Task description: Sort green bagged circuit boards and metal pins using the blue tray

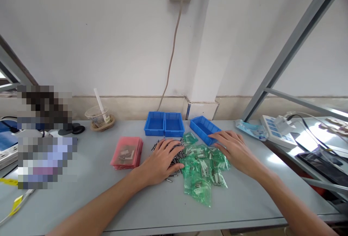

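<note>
My left hand (163, 161) lies over a pile of small metal pins (175, 160), fingers spread and partly covering it. Over on the right, my right hand (235, 149) has its fingers and thumb at the near end of a blue plastic bin (202, 125), which sits at an angle; it appears to grip the rim. Between my hands lie several green plastic bags (199, 167) with metal pins and white pieces inside. Two more blue bins (154, 123) stand side by side behind the pile. A stack of pink plastic bags (127, 152) rests left of my left hand.
A clear cup with a white straw (99, 114) stands at the back left. On the right are a blue-white packet (251, 130), a power strip (276, 131) and a grey metal frame (288, 40). A cable (174, 44) hangs down the wall behind the bins.
</note>
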Demonstrator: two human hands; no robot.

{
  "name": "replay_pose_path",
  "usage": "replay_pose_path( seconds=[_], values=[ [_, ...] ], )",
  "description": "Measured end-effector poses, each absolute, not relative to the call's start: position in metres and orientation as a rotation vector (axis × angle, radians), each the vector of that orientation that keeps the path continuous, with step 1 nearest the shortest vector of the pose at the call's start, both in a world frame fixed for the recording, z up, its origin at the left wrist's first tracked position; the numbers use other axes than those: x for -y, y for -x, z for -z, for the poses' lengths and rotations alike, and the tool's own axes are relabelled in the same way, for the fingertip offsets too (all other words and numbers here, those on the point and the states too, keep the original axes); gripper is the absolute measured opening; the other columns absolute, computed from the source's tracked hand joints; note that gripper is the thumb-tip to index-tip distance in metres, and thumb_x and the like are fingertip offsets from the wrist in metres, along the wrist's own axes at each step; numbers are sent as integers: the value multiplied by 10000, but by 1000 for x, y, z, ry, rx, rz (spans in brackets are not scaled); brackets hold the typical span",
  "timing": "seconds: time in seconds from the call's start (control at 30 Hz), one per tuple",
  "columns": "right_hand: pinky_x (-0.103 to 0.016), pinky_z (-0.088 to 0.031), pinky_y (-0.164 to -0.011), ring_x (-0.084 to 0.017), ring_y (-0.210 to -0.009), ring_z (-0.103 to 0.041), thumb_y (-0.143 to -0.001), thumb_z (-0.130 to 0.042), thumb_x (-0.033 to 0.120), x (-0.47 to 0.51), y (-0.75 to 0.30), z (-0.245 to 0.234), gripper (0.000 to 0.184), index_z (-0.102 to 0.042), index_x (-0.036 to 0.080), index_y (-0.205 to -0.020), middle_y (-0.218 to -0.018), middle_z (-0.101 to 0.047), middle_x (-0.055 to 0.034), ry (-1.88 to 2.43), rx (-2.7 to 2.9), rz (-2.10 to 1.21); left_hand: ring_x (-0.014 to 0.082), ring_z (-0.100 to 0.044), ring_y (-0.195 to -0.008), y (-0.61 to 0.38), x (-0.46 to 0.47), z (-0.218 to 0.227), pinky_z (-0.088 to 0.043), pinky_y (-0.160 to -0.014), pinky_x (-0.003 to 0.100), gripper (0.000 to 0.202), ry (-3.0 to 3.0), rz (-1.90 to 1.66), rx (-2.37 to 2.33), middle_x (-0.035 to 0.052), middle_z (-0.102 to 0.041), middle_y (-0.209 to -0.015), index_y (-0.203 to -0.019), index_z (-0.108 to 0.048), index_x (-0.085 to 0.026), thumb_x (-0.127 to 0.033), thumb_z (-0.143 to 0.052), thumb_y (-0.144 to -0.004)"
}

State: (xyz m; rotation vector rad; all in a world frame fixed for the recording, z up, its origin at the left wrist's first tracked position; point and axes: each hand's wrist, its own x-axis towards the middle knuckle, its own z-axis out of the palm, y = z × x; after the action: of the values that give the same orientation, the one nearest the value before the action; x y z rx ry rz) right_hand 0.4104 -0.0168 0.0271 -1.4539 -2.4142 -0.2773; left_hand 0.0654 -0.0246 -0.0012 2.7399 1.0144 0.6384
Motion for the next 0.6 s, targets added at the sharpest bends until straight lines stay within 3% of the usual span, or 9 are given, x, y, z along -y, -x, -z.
replay_pose_path(
  seconds=[0.17, 0.3, 0.4, 0.43, 0.6],
  values=[
    [-470, -453, -868, -318, -1045, -603, -1098, -346, 280, -10, -402, -44, 366, -602, 254, -1359, -1213, -699, -118, 1406, 2544, 352, 283, -384, -1482, -65, 22, 4, -357, -1233, 539, 546, -2765, -654, -1025, 69, -500, -1564, -1544, -438, -294, -561, -446, -1068],
    [-488, -469, -891, -347, -1100, -581, -1059, -351, 174, -19, -376, -56, 428, -569, 209, -1425, -1275, -663, -161, 1311, 2557, 433, 289, -398, -1474, -65, 21, 6, -360, -1228, 541, 536, -2785, -678, -1018, 72, -513, -1556, -1540, -445, -290, -552, -443, -1072],
    [-476, -472, -987, -313, -1104, -616, -1041, -352, 125, -19, -349, -55, 430, -606, 221, -1375, -1191, -701, -129, 1197, 2649, 257, 286, -427, -1447, -65, 20, 6, -374, -1218, 541, 524, -2803, -699, -1026, 82, -532, -1534, -1527, -459, -279, -540, -454, -1072],
    [-479, -469, -1013, -308, -1122, -631, -1039, -339, 115, -19, -341, -52, 455, -589, 229, -1402, -1225, -696, -127, 1202, 2678, 195, 284, -437, -1438, -65, 20, 6, -379, -1214, 537, 520, -2808, -704, -1033, 85, -538, -1525, -1521, -465, -272, -535, -457, -1072],
    [-467, -546, -836, -355, -1062, -713, -991, -317, 75, -24, -322, -32, 638, -341, 159, -1623, -1494, -549, -241, 1470, 2675, -7, 281, -467, -1403, -65, 18, 6, -395, -1192, 515, 489, -2814, -705, -1088, 93, -548, -1509, -1482, -500, -246, -521, -437, -1082]
  ],
)
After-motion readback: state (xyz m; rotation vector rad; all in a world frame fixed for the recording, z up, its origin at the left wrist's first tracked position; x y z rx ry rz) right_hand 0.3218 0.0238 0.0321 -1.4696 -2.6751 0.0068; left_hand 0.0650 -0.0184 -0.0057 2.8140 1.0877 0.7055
